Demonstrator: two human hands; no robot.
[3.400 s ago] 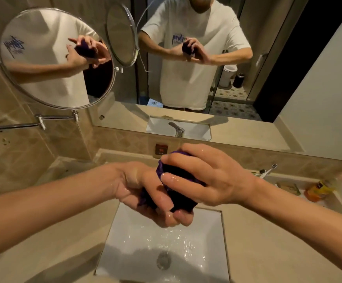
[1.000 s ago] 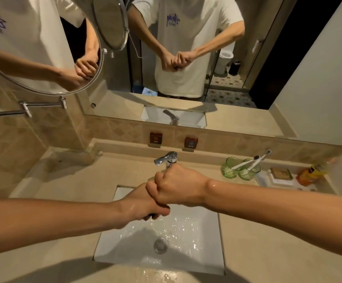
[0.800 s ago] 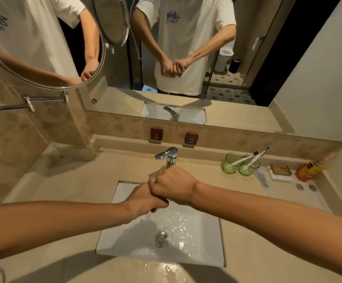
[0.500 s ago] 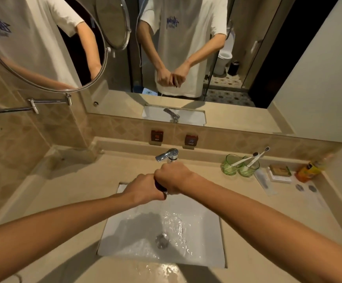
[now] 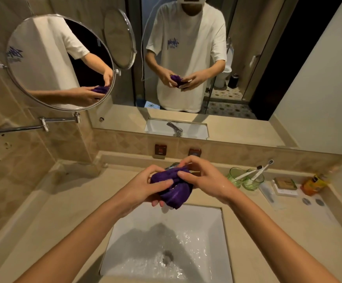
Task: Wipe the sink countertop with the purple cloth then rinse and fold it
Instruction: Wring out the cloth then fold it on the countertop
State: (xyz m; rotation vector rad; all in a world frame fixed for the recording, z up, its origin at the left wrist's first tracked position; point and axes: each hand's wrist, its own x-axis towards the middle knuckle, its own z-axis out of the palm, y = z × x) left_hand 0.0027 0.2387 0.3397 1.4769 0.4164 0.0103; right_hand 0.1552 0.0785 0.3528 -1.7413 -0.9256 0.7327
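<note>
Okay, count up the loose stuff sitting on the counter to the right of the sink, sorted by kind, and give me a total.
Green glass cups: 2
Toothbrushes, one in each cup: 2
Soap dish with a bar: 1
Orange bottle: 1
Small round discs: 2
Flat packet: 1
Total: 9

Faucet [image 5: 173, 165] mostly behind purple cloth [image 5: 173, 187]

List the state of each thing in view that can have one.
purple cloth: bunched, wet, held over the sink
left hand: grips the cloth
right hand: pinches the cloth's top
sink: wet, water around the drain
green cups: upright, each holding a toothbrush
round mirror: swung out on its arm
</note>
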